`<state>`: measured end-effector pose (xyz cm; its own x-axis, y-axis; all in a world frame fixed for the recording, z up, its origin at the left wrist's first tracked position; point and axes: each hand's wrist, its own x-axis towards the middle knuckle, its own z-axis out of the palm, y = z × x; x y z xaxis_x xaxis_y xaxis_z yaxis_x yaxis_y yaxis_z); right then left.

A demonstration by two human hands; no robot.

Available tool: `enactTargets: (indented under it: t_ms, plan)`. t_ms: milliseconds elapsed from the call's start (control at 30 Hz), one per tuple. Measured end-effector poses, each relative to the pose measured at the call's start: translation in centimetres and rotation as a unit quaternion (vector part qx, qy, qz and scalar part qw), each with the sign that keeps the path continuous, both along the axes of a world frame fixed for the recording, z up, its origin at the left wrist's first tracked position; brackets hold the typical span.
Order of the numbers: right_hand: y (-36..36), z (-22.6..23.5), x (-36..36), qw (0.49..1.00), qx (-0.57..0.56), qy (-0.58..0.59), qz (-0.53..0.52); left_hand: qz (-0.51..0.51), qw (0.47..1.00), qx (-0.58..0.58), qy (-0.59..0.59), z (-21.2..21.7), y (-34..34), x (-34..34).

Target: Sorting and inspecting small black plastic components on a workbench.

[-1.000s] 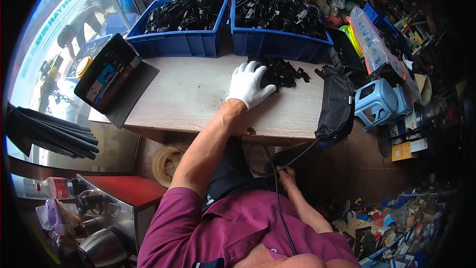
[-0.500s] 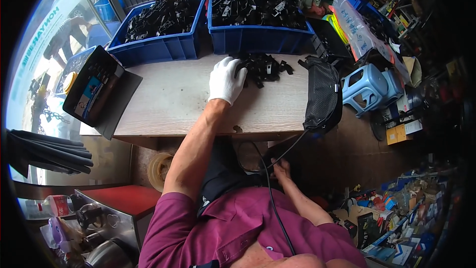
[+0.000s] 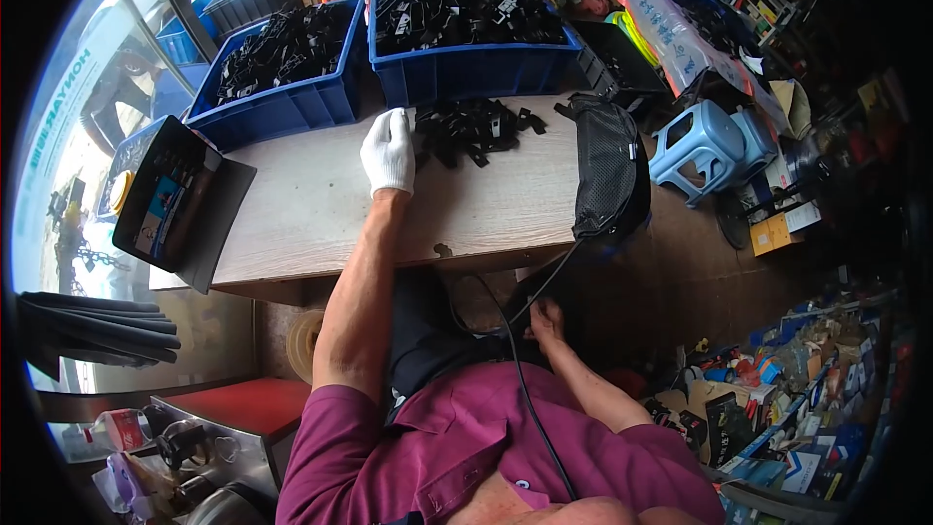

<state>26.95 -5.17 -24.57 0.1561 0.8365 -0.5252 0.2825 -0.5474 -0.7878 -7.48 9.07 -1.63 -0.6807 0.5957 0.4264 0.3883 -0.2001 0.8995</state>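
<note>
My left hand point(image 3: 389, 154), in a white knit glove, is over the light wooden table point(image 3: 301, 190). Its fingers are drawn together, and whatever they may hold is hidden. Just right of it lies a loose pile of small black plastic parts point(image 3: 471, 128). My bare right hand point(image 3: 547, 323) is low beside my lap, below the table's front edge. Its fingers look curled in shadow; I cannot make out what is in them. A black cable point(image 3: 530, 399) runs past it over my shirt.
Two blue crates point(image 3: 476, 78) full of black parts stand along the table's back. A tablet in a dark case point(image 3: 170, 199) leans at the left end, and a black mesh bag point(image 3: 610, 170) hangs over the right end. Blue plastic stools point(image 3: 705, 151) stand on the floor beyond.
My left hand has drawn away from the left side of the pile, and its fingers have come together. The whole view has shifted a little; my right hand stays by my lap.
</note>
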Motion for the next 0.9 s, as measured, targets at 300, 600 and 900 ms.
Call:
enactTargets:
  t_ms: [300,600,900]
  plan:
    - [0.7,2.2,-0.2,0.997,-0.062,0.048,0.007,-0.047,0.990,0.018,-0.130,0.5,-0.5,-0.5]
    - [0.4,1.9,0.2,0.998,-0.056,0.002,0.032,-0.081,0.992,0.019,-0.092,-0.8,-0.1,-1.4]
    - [0.5,-1.8,0.9,0.999,-0.016,-0.023,-0.031,-0.086,0.993,-0.026,-0.080,-0.4,1.0,-0.1]
